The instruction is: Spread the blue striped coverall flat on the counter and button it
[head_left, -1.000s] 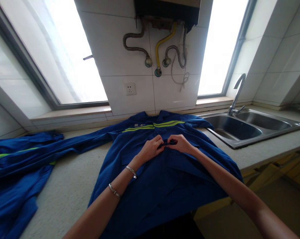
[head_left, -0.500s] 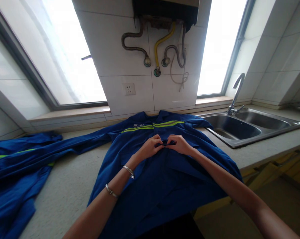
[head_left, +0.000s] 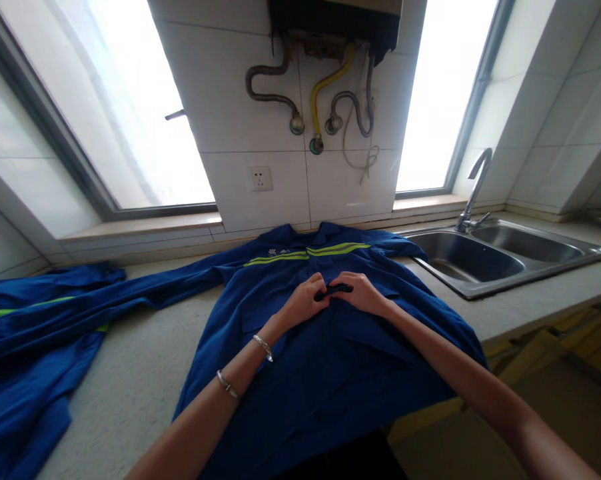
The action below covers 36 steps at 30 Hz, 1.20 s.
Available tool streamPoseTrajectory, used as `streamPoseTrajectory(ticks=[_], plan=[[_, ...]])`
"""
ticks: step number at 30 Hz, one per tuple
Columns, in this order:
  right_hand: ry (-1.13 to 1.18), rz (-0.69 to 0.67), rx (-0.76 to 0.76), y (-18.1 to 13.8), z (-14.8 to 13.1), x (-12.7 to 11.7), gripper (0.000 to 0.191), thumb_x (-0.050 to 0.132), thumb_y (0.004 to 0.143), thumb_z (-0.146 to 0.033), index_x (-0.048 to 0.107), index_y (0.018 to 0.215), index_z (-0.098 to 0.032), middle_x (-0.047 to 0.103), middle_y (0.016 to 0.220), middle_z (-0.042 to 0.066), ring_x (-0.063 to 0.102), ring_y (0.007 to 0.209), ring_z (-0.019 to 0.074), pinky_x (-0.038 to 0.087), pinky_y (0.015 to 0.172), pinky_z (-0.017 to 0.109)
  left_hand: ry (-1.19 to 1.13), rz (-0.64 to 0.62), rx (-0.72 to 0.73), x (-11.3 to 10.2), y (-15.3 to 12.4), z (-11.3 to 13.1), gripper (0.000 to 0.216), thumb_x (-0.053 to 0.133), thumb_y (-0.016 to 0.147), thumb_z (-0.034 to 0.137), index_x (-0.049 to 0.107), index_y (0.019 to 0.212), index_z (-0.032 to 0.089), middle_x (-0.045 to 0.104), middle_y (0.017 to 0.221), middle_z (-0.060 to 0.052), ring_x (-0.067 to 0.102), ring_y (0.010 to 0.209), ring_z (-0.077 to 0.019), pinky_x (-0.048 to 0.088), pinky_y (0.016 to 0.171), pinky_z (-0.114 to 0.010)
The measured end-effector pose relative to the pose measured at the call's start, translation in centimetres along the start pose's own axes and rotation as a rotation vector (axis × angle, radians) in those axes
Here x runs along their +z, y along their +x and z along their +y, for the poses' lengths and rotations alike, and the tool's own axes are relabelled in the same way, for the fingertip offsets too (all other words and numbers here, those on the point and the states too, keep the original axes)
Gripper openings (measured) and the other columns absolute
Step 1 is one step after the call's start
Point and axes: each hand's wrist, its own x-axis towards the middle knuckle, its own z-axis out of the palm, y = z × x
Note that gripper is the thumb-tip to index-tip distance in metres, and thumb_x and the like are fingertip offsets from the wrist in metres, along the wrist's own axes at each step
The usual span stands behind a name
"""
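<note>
A blue work jacket (head_left: 290,373) with a yellow-green stripe across its chest lies spread over the counter, collar toward the wall and hem hanging over the front edge. My left hand (head_left: 308,298) pinches the cloth at the middle of its front. Close against it, my right hand (head_left: 363,293) grips the same front edge, fingers curled round a dark fold. Whether a button sits between the fingertips is hidden. Two silver bracelets circle my left wrist and forearm.
A second blue garment (head_left: 25,360) with similar stripes lies at the left; a sleeve stretches across to it. At the right a double steel sink (head_left: 465,287) with a faucet (head_left: 473,190) is set into the counter (head_left: 125,373). Hoses and a socket are on the wall.
My left hand has shifted slightly to the right and its wrist has turned a little. The fold between both hands now tilts up to the right. The jacket stays in place.
</note>
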Motion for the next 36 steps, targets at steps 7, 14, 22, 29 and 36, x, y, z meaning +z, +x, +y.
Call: streamPoseTrajectory(ticks=[7, 14, 22, 29, 36], plan=[[-0.095, -0.011, 0.034, -0.2, 0.6, 0.5, 0.009, 0.066, 0.08, -0.02, 0.07, 0.088, -0.019, 0.064, 0.085, 0.004, 0.06, 0.078, 0.015, 0.046, 0.074, 0.027, 0.221, -0.044, 0.047, 0.4, -0.2, 0.4, 0.004, 0.053, 0.08, 0.019, 0.051, 0.078, 0.017, 0.05, 0.088, -0.001, 0.05, 0.068, -0.0115, 0.041, 0.065, -0.023], [-0.108, 0.048, 0.092, -0.1, 0.6, 0.6, 0.009, 0.074, 0.071, -0.017, 0.066, 0.075, -0.016, 0.062, 0.076, 0.002, 0.057, 0.071, 0.0133, 0.042, 0.067, 0.024, 0.218, -0.064, 0.033, 0.0, -0.1, 0.4, 0.004, 0.052, 0.082, 0.02, 0.054, 0.08, 0.018, 0.052, 0.089, -0.001, 0.052, 0.069, -0.0116, 0.041, 0.067, -0.023], [-0.084, 0.034, 0.072, -0.1, 0.7, 0.6, 0.013, 0.074, 0.07, -0.018, 0.061, 0.069, -0.016, 0.058, 0.072, 0.0, 0.053, 0.066, 0.0116, 0.039, 0.063, 0.023, -0.06, -0.031, -0.017, 0.2, 0.5, 0.1, 0.01, 0.057, 0.075, 0.014, 0.052, 0.066, 0.015, 0.05, 0.077, 0.001, 0.047, 0.064, -0.0091, 0.037, 0.059, -0.022], [-0.083, 0.038, 0.026, -0.3, 0.5, 0.5, 0.005, 0.069, 0.075, -0.018, 0.064, 0.072, -0.018, 0.058, 0.076, 0.001, 0.054, 0.069, 0.0124, 0.041, 0.066, 0.024, -0.083, 0.102, -0.089, 1.7, 0.3, 0.5, 0.012, 0.057, 0.071, 0.014, 0.049, 0.063, 0.016, 0.046, 0.073, 0.002, 0.045, 0.063, -0.0092, 0.037, 0.058, -0.022], [-0.085, 0.039, 0.043, -0.4, 1.2, 1.2, 0.015, 0.065, 0.077, -0.013, 0.072, 0.087, -0.021, 0.061, 0.082, 0.003, 0.058, 0.076, 0.0142, 0.044, 0.072, 0.026, 0.228, 0.108, -0.027, 2.4, -0.3, 1.0, 0.009, 0.052, 0.079, 0.018, 0.05, 0.07, 0.018, 0.05, 0.082, -0.001, 0.049, 0.067, -0.011, 0.041, 0.062, -0.024]])
